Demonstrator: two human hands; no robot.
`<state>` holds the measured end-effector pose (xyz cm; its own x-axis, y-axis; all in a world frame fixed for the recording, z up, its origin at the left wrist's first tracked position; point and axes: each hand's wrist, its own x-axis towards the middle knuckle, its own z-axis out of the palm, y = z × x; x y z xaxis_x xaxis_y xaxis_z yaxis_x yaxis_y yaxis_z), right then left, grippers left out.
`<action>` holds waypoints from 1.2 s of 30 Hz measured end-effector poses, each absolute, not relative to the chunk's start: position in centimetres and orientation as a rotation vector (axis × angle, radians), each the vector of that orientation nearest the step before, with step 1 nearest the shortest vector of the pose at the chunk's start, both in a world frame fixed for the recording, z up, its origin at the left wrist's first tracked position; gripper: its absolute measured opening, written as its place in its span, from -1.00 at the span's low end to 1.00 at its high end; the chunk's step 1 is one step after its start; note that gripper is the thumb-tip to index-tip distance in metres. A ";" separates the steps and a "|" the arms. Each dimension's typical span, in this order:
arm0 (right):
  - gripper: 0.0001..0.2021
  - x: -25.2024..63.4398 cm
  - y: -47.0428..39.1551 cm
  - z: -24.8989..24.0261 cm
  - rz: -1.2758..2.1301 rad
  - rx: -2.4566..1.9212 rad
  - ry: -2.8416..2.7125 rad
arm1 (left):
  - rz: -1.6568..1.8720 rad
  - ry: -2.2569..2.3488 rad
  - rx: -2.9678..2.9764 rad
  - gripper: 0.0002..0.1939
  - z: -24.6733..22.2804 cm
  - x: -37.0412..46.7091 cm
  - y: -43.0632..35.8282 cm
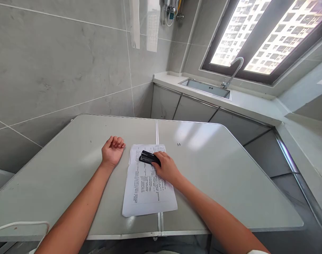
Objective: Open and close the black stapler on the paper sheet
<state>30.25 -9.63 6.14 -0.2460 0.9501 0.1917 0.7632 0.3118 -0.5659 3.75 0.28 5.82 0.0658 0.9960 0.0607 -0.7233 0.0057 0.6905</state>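
A black stapler (147, 157) lies over the upper part of a printed paper sheet (150, 195). My right hand (165, 165) grips the stapler's right end, thumb on the near side and fingers across the far side. Under the stapler, the top edge of the paper looks uneven, as if more than one sheet is there. To the left of the paper, my left hand (113, 150) rests on the table with its fingers curled in and nothing showing in them.
The pale folding table (216, 176) has a metal seam down its middle, under the paper. Two tiny dark bits (178, 144), perhaps staples, lie right of the paper. A white cable (20, 223) crosses the near left corner. Behind stands a counter with a sink (206, 88).
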 end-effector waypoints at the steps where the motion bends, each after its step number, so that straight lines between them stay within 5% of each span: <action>1: -0.83 31.1 -10.0 6.1 0.496 -1.511 -2.080 | 1.465 0.513 0.626 -0.51 6.0 3.5 0.3; 16: -0.70 47.2 -11.6 6.1 0.736 -1.519 -2.000 | 1.535 0.452 0.480 -0.39 5.5 2.6 1.0; 23: -0.53 52.9 -4.7 4.3 0.135 -1.870 -1.198 | 1.580 0.443 0.490 -0.66 5.4 3.0 1.3; 28: -0.64 53.1 -3.6 1.8 0.095 -2.170 -1.433 | 1.540 0.484 0.514 -0.82 5.2 3.1 1.3; 36: -0.65 52.8 -3.5 1.7 0.135 -2.210 -1.517 | 1.519 0.473 0.495 -0.77 5.0 2.8 1.3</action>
<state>52.76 -3.53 1.65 0.3890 0.9052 0.1709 0.8607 -0.2910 -0.4177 2.77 1.33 5.05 0.0017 0.9999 0.0141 -0.8152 -0.0068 0.5791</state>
